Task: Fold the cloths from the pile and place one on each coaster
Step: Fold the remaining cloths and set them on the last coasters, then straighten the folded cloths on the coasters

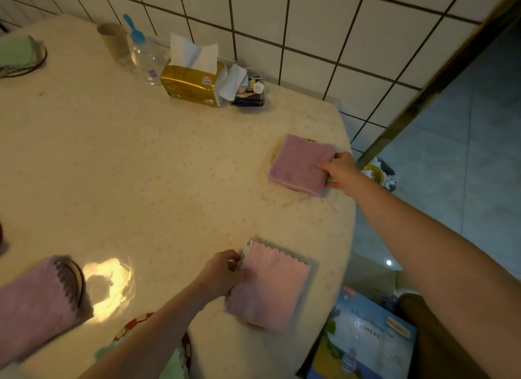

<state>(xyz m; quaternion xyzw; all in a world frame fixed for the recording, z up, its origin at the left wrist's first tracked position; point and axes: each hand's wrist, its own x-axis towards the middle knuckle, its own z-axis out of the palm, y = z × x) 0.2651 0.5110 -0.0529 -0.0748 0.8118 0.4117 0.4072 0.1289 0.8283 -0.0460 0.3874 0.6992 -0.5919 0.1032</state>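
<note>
Working both sides at once, the person has the right hand [339, 168] out at the surface's [141, 153] far right edge, fingers closed on the near-right border of a folded mauve cloth [301, 164]. That cloth sits over a coaster [293, 189], of which only slivers peek out, so how well it is centred is hard to say. Down at the near right edge, the left hand [222, 271] pinches the left border of a pink scalloped cloth [267, 288], folded into a rough square with a green layer showing along its far side; a dark sliver under its near edge is probably another coaster. Both cloths look soft, light and limp, the sort that slumps open if lifted by one corner, so the sensible hold is along a folded edge with the layers pinched together. The mauve one lies skewed, its slightly longer axis running from the near right edge toward the tiled wall; the pink one is turned much the same way. Another pink cloth [36, 302] waits at the near left edge.
</note>
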